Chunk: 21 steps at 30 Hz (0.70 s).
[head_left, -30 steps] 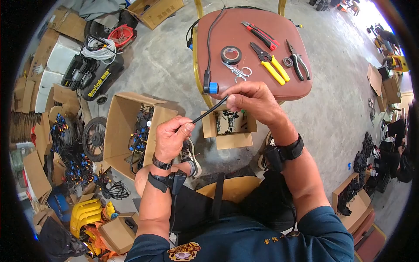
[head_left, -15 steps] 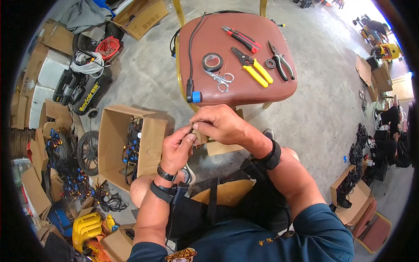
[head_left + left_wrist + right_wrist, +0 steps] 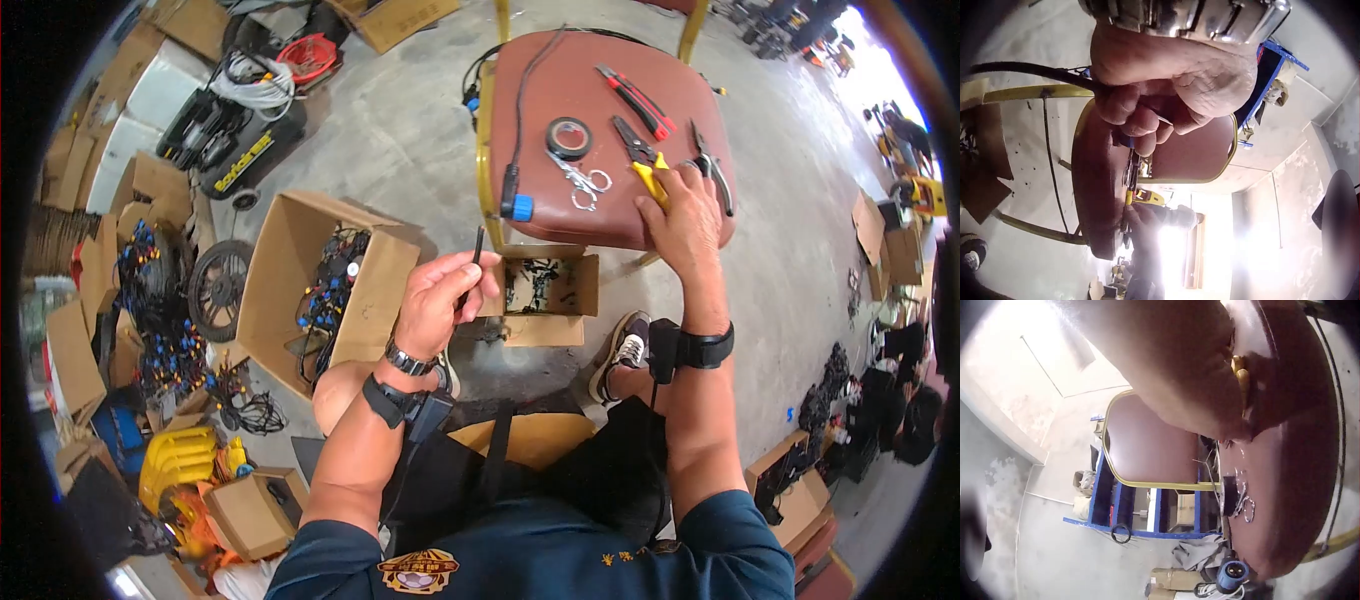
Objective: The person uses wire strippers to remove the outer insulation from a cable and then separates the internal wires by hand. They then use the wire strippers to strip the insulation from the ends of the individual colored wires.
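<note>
My left hand (image 3: 436,302) pinches a black cable (image 3: 479,243) between thumb and fingers, its short end pointing up. In the left wrist view, more of the cable (image 3: 1029,69) trails away from the curled fingers. Over the chair seat, my right hand (image 3: 692,228) grips the yellow handles of the wire strippers (image 3: 632,142), partly covering them. Long-nose pliers (image 3: 712,165) lie just beside its fingers. To the left on the seat are folding scissors (image 3: 580,182), black tape (image 3: 569,139), a red utility knife (image 3: 640,103), and a cable with a blue connector (image 3: 517,207).
The tools lie on a brown padded chair (image 3: 610,225). Below it stands a small carton (image 3: 590,285) of black parts. A larger carton (image 3: 275,250) with blue-tipped cables is to the left, beside a wheel (image 3: 221,290) and a cable heap (image 3: 165,365).
The hands were together at the cable half a second ago. My right hand has left it and reached up and right to the wire strippers. My left hand still holds the cable.
</note>
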Tool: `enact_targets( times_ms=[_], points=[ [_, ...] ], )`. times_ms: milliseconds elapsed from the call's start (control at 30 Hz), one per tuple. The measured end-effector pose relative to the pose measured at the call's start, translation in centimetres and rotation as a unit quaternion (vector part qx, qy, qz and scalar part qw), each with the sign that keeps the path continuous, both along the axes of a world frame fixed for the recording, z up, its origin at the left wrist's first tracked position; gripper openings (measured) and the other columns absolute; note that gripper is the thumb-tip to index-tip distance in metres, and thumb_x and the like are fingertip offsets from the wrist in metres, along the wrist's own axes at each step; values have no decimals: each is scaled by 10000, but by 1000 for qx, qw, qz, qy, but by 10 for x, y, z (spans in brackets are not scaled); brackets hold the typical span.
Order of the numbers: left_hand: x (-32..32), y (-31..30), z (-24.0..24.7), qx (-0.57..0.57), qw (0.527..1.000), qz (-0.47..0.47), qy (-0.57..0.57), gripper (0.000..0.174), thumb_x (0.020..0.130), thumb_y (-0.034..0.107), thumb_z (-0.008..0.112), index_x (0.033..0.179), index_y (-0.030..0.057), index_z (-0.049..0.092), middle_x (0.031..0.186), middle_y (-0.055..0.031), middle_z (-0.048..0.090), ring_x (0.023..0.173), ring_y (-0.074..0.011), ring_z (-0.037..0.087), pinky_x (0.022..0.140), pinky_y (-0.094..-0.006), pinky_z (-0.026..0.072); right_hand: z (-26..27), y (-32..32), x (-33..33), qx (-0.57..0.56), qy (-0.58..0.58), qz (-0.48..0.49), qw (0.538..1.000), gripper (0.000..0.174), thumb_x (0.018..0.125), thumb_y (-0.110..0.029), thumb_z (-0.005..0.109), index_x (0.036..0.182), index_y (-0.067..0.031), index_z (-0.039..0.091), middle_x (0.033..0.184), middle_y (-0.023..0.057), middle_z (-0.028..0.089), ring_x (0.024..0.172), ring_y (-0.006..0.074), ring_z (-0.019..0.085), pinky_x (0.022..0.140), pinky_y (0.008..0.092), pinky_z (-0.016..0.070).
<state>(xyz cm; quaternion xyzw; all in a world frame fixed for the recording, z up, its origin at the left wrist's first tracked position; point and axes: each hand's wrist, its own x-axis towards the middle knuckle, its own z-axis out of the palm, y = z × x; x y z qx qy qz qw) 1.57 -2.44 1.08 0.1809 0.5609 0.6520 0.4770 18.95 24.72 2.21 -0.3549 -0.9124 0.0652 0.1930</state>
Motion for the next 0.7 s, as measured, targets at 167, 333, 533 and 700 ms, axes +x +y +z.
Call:
enact_targets(
  times_ms=[167, 333, 533, 700],
  points=[
    [-10, -1, -6, 5, 999, 33, -43, 237, 926, 168, 524, 988, -30, 637, 823, -101, 664, 542, -96, 513, 454, -215, 343, 4, 1, -2, -34, -2, -37, 999, 342, 790, -254, 713, 1064, -56, 669, 1114, 124, 599, 1041, 342, 550, 895, 449, 454],
    [-15, 0, -9, -11, 999, 39, -34, 203, 927, 167, 526, 937, -6, 631, 810, -98, 667, 530, -92, 514, 435, -211, 335, 0, 10, -1, -56, -13, -44, 997, 297, 816, -232, 690, 1029, -27, 666, 994, 158, 628, 915, 321, 593, 824, 427, 479],
    [-19, 4, -10, 14, 998, 46, -45, 209, 969, 194, 513, 1004, 19, 622, 774, -92, 658, 510, -93, 515, 415, -202, 339, 0, 38, 17, -459, 294, -46, 837, 234, 884, -174, 641, 999, 30, 635, 866, 84, 642, 713, 161, 614, 653, 294, 502],
    [-19, 6, 0, -5, 998, 52, -35, 250, 984, 231, 525, 1082, 20, 616, 734, -78, 643, 491, -86, 490, 417, -204, 334, 24, 17, 19, -635, 527, 71, 561, 362, 888, -121, 601, 1222, -5, 525, 979, 135, 633, 771, 211, 636, 662, 346, 550]
  ],
)
